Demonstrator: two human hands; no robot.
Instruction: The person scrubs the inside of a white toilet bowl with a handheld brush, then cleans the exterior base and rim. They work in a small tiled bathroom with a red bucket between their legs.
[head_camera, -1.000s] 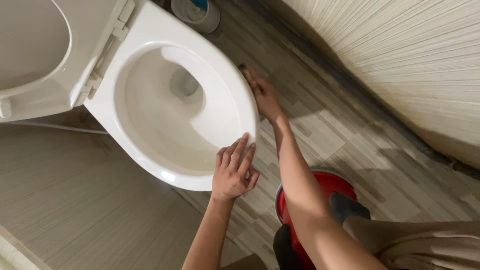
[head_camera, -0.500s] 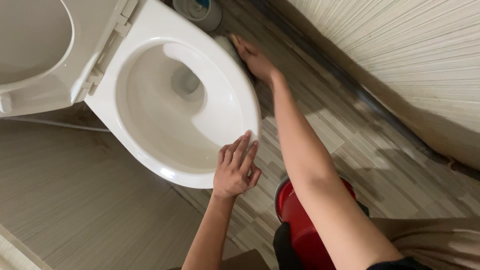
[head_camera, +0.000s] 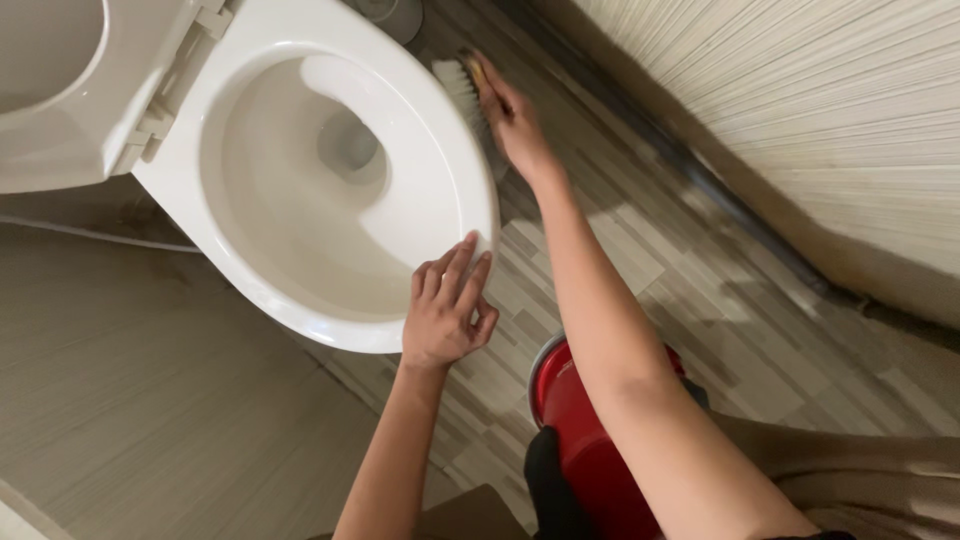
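White ceramic dominates the view: the toilet bowl (head_camera: 300, 300) occupies the upper left, seat and lid (head_camera: 50, 90) raised behind it, with the drain opening visible inside the basin. Grey wood-pattern floor tiles (head_camera: 640, 260) run diagonally beneath it, bounded on the right by a ribbed pale wall panel (head_camera: 820, 110) with a dark strip along its base. A red bucket (head_camera: 580, 420) stands on the floor below the bowl, between the two forearms and partly hidden by the right arm.

Right hand (head_camera: 520, 125): extended well forward along the far outer side of the bowl, fingers closed around the back of a scrub brush (head_camera: 458, 85). The pale bristles face the bowl's outer rim and touch or nearly touch it; exact contact cannot be confirmed. The brush's long axis runs roughly parallel to the rim edge at that point, pointing away from the person toward the back of the toilet. The brush lies ahead of the palm, in line with the forearm.

Left hand (head_camera: 445, 315): resting flat on the near front edge of the rim, fingers together and extended, holding nothing. It is pressed down in a bracing posture.

Relation of note: the brush is already in the right hand; the left hand is well apart from it, across the curve of the rim.
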